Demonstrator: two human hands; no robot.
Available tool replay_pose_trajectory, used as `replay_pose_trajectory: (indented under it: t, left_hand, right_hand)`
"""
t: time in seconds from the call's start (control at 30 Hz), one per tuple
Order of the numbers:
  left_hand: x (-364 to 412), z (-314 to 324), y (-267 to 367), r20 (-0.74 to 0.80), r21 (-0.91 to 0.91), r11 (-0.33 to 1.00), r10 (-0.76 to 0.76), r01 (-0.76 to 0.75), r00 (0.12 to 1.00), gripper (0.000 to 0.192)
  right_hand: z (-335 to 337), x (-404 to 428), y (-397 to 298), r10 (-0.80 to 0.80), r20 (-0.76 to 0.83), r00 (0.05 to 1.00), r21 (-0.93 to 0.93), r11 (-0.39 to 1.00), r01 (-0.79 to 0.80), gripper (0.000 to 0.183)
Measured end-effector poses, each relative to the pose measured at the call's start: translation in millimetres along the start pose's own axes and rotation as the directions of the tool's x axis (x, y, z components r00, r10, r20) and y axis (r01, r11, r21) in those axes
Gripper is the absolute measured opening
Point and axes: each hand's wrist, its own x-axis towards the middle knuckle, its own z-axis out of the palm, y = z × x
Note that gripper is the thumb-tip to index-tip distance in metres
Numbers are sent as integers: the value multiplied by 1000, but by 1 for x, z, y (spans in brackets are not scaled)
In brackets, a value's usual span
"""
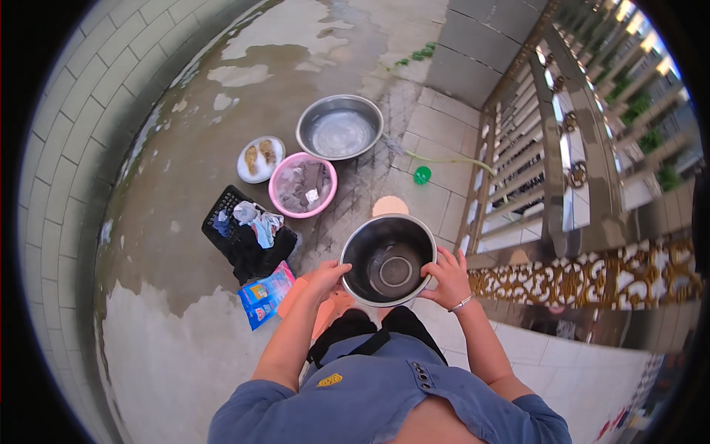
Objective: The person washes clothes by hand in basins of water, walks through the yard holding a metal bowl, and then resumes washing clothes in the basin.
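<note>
Between my hands I hold a deep stainless steel basin (395, 261), tilted so that its dark inside faces me. My left hand (328, 277) grips the left rim, with the thumb over the edge. The right rim is in the grasp of my right hand (448, 276), a bracelet at that wrist. No laundry shows inside the basin. Beyond it on the ground, a pink basin (275, 183) holds grey cloth in water. A wider metal basin (302, 130) stands behind that one, with what looks like water inside.
A black plastic basket (227, 201) with clothes lies left, beside a blue detergent bag (260, 299). A dish (242, 176) with suds and two brown objects stands behind. A green round object (422, 175) lies near a hose (455, 160). Metal gate (577, 139) at right; wet concrete left.
</note>
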Motion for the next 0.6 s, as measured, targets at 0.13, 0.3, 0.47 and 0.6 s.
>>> replay_pose_trajectory:
  t: [0.13,0.3,0.47,0.6]
  left_hand:
    - [20,-7,21,-210,-140,989,13,-44,978,15]
    - [42,-32,26,-383,-296,954,-72,-48,921,20]
    - [81,-79,-1,-540,-490,858,-157,-156,827,24]
    - [115,-111,-10,-544,-703,676,-310,-221,780,21]
  right_hand:
    - [4,70,26,-93,152,984,60,995,84,41]
    - [28,145,44,-185,306,934,303,949,89,37]
    - [45,229,57,-263,460,848,359,929,93,25]
    - [58,306,64,-183,583,792,384,921,-70,19]
